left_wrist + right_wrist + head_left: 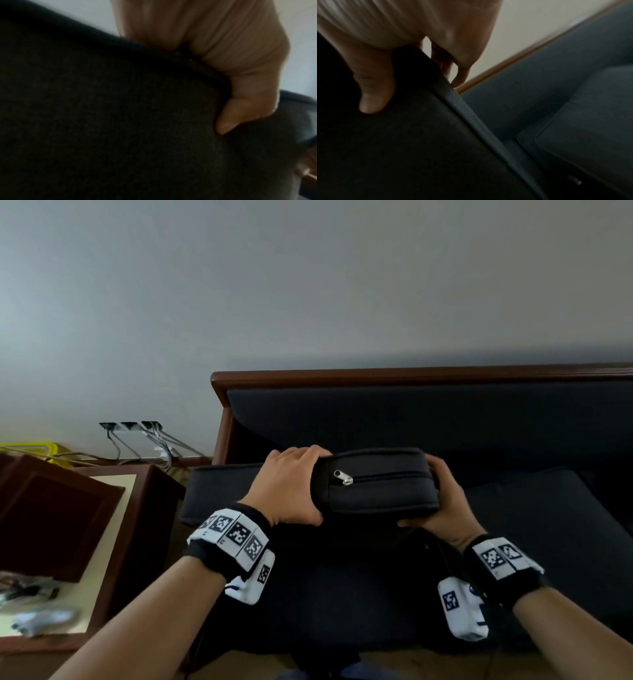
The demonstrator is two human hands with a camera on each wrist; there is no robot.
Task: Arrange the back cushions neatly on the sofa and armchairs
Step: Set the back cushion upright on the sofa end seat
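A plain grey wall [308, 285] stands behind, with a wooden side table [113, 508] at left.

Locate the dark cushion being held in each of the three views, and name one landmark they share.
Head: cushion at centre, zipper edge up, left hand and right hand gripping its ends.
Left wrist: cushion fills the left and bottom.
Right wrist: cushion fills the lower left.
Shared landmark: the pale wall.
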